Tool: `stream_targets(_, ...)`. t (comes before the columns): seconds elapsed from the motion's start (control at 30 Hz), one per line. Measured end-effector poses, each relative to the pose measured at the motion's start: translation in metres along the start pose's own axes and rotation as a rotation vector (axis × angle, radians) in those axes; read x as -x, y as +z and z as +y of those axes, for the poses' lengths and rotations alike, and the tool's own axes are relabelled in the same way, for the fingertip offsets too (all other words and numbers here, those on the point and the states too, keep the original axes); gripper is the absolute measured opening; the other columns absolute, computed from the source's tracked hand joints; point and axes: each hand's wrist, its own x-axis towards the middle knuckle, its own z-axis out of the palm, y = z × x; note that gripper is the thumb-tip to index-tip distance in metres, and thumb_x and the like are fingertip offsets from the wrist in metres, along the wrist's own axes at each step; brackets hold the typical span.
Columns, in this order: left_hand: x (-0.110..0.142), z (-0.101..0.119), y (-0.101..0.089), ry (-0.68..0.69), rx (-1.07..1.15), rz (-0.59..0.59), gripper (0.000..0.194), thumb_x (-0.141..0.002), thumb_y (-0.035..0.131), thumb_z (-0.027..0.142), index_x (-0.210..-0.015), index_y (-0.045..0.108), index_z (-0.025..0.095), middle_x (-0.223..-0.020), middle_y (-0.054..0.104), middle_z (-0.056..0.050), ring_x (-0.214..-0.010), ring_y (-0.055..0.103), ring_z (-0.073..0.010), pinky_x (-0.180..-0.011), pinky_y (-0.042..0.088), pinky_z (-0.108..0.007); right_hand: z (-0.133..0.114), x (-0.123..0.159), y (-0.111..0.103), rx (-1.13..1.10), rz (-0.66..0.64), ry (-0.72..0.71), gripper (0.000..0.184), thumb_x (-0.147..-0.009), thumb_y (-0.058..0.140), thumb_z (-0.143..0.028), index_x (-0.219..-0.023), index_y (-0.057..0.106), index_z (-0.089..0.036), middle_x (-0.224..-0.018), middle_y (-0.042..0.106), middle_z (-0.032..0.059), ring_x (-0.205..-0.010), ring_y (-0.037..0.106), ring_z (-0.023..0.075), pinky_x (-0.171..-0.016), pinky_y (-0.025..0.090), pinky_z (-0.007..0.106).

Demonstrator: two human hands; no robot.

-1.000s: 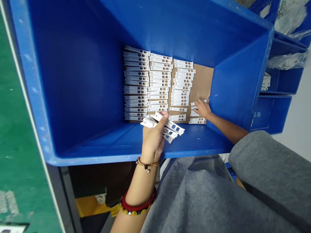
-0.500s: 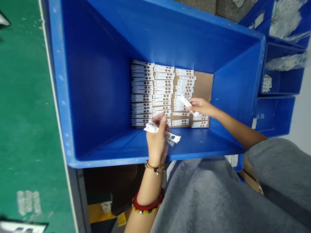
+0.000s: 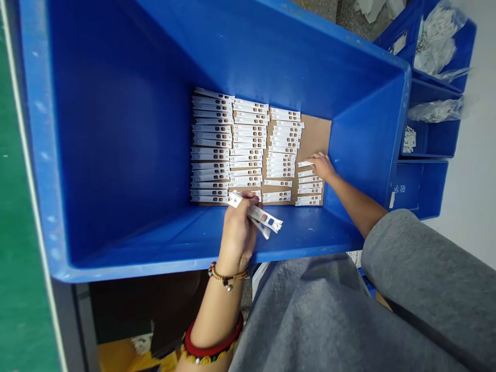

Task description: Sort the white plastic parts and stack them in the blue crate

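Note:
Over the near wall of a deep blue bin [image 3: 372, 77], my left hand [image 3: 241, 219] is closed around a few flat white strips [image 3: 267, 218] with square holes. Down in the bin, my right hand [image 3: 322, 166] grips one white strip [image 3: 305, 164] by its right end, low over the cardboard sheet [image 3: 315, 135]. That strip lies above a short column of similar strips [image 3: 310, 187]. Three longer columns of strips [image 3: 211, 142] cover the cardboard farther left. My right fingertips are partly hidden behind the hand.
A green tabletop [image 3: 15, 289] borders the bin on the left. To the right stand smaller blue crates [image 3: 422, 183], some with plastic bags [image 3: 437, 111] and white parts inside. Below the bin's near rim is a yellow item [image 3: 116, 356].
My right hand has lowered its strip from above the third column to the cardboard at the right. My left hand still holds its strips. The camera view has shifted.

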Motion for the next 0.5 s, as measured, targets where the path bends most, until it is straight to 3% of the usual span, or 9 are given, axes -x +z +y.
stream_targets(0.17, -0.003, -0.004, -0.002, 0.075, -0.090, -0.042, 0.026, -0.057, 0.081, 0.026, -0.071, 0.062, 0.016, -0.067, 0.057, 0.003, -0.061, 0.049, -0.0073, -0.059, 0.038, -0.019, -0.006, -0.002, 0.003, 0.039, 0.016, -0.001, 0.042, -0.090, 0.045, -0.007, -0.125, 0.065, -0.017, -0.118, 0.063, 0.0127, -0.115, 0.048, 0.0265, -0.100, 0.040, 0.038)
stream_targets(0.37, -0.001, -0.003, -0.002, 0.132, -0.093, -0.057, 0.036, -0.052, 0.089, 0.031, -0.073, 0.062, 0.017, -0.079, 0.067, -0.002, -0.071, 0.056, -0.0109, -0.056, 0.033, -0.021, -0.011, 0.006, -0.003, 0.147, -0.024, -0.019, 0.041, -0.088, 0.046, -0.004, -0.125, 0.062, -0.015, -0.126, 0.059, 0.0161, -0.122, 0.047, 0.0286, -0.104, 0.039, 0.042)
stream_targets(0.43, -0.001, -0.003, -0.001, 0.134, -0.099, -0.073, 0.037, -0.052, 0.089, 0.031, -0.071, 0.061, 0.017, -0.080, 0.068, -0.002, -0.072, 0.056, -0.0116, -0.058, 0.033, -0.022, -0.017, 0.006, -0.010, 0.102, 0.028, -0.009, 0.041, -0.087, 0.053, -0.007, -0.127, 0.061, -0.014, -0.134, 0.055, 0.0172, -0.128, 0.043, 0.0309, -0.107, 0.037, 0.046)
stream_targets(0.5, 0.000, -0.004, -0.001, 0.140, -0.117, -0.096, 0.036, -0.053, 0.088, 0.033, -0.070, 0.061, 0.017, -0.080, 0.068, -0.002, -0.069, 0.054, -0.0112, -0.059, 0.034, -0.023, -0.031, 0.006, -0.022, -0.082, 0.113, 0.042, 0.037, -0.089, 0.057, -0.015, -0.126, 0.061, -0.014, -0.136, 0.055, 0.0171, -0.129, 0.044, 0.0316, -0.109, 0.037, 0.048)
